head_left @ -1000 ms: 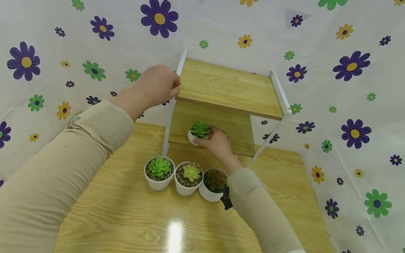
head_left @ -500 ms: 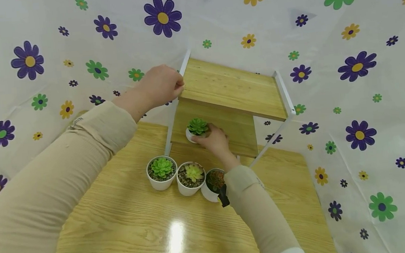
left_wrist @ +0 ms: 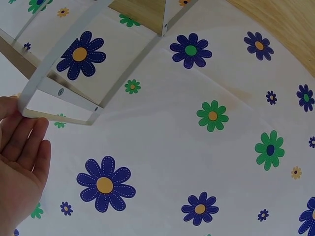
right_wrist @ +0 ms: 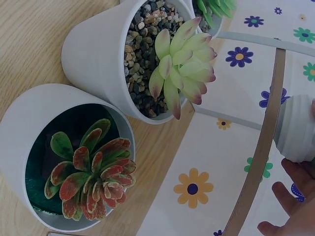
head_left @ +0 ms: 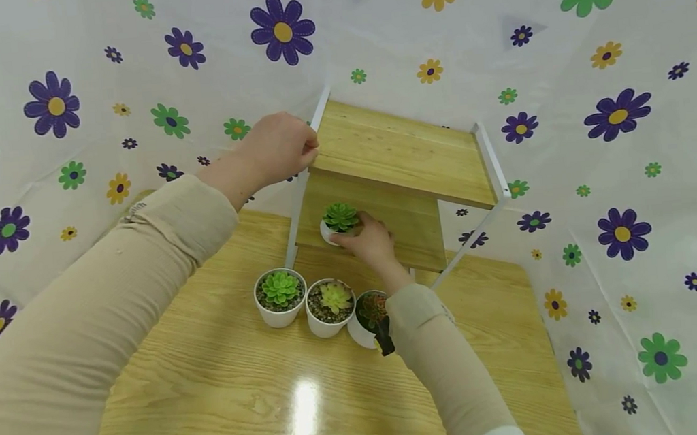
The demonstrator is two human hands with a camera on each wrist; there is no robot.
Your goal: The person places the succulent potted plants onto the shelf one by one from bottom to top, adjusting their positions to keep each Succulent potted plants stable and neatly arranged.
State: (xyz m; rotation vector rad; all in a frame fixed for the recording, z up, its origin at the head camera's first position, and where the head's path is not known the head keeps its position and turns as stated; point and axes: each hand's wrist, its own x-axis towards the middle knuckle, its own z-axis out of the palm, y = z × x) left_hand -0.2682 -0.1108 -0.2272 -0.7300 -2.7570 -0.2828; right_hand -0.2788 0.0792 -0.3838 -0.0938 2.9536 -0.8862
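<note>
A small white pot with a green succulent stands on the left part of the lower board of a two-tier wooden shelf. My right hand holds this pot from its right side, thumb at the front. In the right wrist view only part of the ribbed pot shows, at the right edge, with the fingers close against it. My left hand grips the shelf's left side near the upper board; in the left wrist view its fingers curl at a corner of the white metal frame.
In front of the shelf, a row of white pots stands on the wooden table: a bright green succulent, a yellow-green one and a reddish one, partly behind my right sleeve. Flower-patterned cloth hangs behind.
The small potted succulent and my right hand have shifted slightly left and back on the lower board, mostly in the first half second. My left hand stays at the frame.
</note>
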